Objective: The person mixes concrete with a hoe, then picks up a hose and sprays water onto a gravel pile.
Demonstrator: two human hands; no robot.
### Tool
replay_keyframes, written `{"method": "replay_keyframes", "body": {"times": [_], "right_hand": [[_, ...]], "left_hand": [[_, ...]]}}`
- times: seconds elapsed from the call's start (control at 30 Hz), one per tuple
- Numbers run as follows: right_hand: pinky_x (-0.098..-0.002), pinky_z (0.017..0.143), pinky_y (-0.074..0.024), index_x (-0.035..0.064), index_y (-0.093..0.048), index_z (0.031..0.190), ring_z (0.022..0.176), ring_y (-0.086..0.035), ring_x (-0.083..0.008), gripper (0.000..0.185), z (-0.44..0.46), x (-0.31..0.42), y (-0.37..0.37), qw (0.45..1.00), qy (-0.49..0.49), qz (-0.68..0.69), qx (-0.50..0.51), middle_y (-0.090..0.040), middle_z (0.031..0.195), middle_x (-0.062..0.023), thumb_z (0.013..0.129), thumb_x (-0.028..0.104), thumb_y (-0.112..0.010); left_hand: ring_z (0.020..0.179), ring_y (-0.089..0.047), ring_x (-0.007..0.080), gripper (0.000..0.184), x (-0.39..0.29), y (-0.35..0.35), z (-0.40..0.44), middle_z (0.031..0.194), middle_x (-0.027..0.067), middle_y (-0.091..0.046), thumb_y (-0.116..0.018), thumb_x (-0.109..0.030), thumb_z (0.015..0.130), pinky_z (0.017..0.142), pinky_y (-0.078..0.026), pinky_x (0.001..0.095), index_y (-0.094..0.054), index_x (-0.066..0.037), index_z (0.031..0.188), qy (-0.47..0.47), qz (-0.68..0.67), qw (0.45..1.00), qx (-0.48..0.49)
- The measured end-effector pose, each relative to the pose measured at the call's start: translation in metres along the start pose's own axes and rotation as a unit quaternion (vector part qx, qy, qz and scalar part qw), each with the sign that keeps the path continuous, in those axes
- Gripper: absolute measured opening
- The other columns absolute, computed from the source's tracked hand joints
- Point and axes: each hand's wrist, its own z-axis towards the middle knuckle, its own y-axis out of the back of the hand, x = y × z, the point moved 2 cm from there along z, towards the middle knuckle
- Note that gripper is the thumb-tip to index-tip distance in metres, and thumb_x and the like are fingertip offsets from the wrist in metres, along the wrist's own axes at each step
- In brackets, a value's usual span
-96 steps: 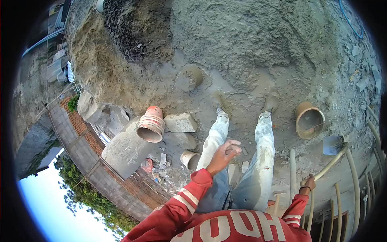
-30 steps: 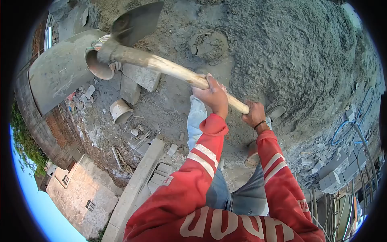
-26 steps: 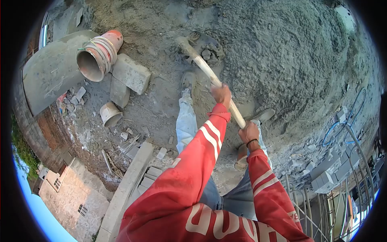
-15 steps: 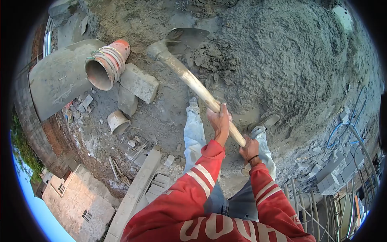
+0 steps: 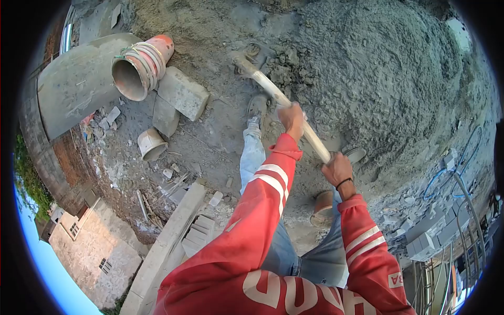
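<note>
Both my hands are closed round the wooden handle of a hoe [image 5: 271,90]. My left hand [image 5: 291,119] grips it around the middle, and my right hand [image 5: 338,171] holds it close to the near end. The hoe's head is down at the wet grey mortar, left of a big rough mound of it [image 5: 378,79]; its blade is mostly hidden in the mix. Darker broken-up clumps [image 5: 294,68] lie just right of the handle's far part. My shoes stand on the muddy ground below the mound.
Stacked orange buckets [image 5: 140,71] lie on their side at the left, beside concrete blocks [image 5: 184,94]. A small bucket [image 5: 151,144] lies below them. Another bucket [image 5: 322,209] stands by my legs. At the right are a blue hose [image 5: 455,164], grey blocks [image 5: 436,233] and metal bars.
The hoe's head, raised above the mortar half a second ago, has come down into it. Both hands have moved up the view with the handle. Earlier, my left hand was empty and my right held a pole.
</note>
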Motion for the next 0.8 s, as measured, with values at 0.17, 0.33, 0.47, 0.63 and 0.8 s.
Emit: {"method": "replay_keyframes", "body": {"times": [0.17,0.33,0.47,0.63,0.8], "right_hand": [[-0.0481,0.070,-0.0502,0.0062,-0.065,0.097,0.073,-0.060,-0.0418,0.031,-0.066,-0.094,-0.046,0.997,0.016,-0.014,-0.071,-0.065,0.083,-0.0217,0.067,0.012,-0.058],[-0.0476,0.067,-0.0498,0.0079,-0.065,0.098,0.070,-0.060,-0.0417,0.035,-0.092,-0.103,-0.060,0.994,0.052,-0.054,-0.074,-0.064,0.075,-0.0202,0.064,0.013,-0.061],[-0.0471,0.065,-0.0499,0.0077,-0.063,0.095,0.071,-0.061,-0.0402,0.036,-0.049,-0.008,-0.061,0.983,0.170,0.033,-0.069,-0.063,0.075,-0.0200,0.059,0.013,-0.061],[-0.0490,0.063,-0.0485,0.0076,-0.059,0.092,0.070,-0.061,-0.0391,0.032,0.034,0.141,-0.048,0.942,0.321,0.019,-0.096,-0.063,0.074,-0.0159,0.062,0.017,-0.063],[-0.0460,0.067,-0.0515,0.0045,-0.063,0.092,0.074,-0.063,-0.0383,0.030,0.083,0.106,-0.013,0.964,0.254,-0.061,-0.042,-0.063,0.076,-0.0205,0.064,0.018,-0.064]], "left_hand": [[0.042,-0.044,0.0131,0.020,0.102,-0.001,-0.060,0.057,0.0036,-0.043,-0.057,-0.008,0.084,0.036,-0.038,0.0291,-0.039,-0.002,0.089,0.082,0.059,0.993,0.061],[0.040,-0.042,0.0122,0.023,0.092,0.037,-0.103,0.054,0.0027,-0.040,-0.058,-0.007,0.084,0.036,-0.036,0.0284,-0.037,-0.002,0.092,0.100,-0.072,0.990,0.070],[0.040,-0.038,0.0108,0.024,-0.040,0.085,-0.091,0.057,0.0019,-0.040,-0.057,-0.005,0.084,0.037,-0.035,0.0282,-0.037,-0.004,0.097,-0.030,-0.158,0.987,0.031],[0.044,-0.037,0.0085,0.017,-0.170,0.136,-0.034,0.060,-0.0007,-0.040,-0.056,-0.005,0.083,0.041,-0.035,0.0269,-0.042,-0.005,0.092,-0.231,-0.193,0.953,-0.040],[0.044,-0.041,0.0131,0.011,-0.126,0.074,0.042,0.059,0.0022,-0.042,-0.052,-0.001,0.079,0.041,-0.039,0.0303,-0.042,0.000,0.081,-0.186,-0.174,0.961,-0.111]]}}
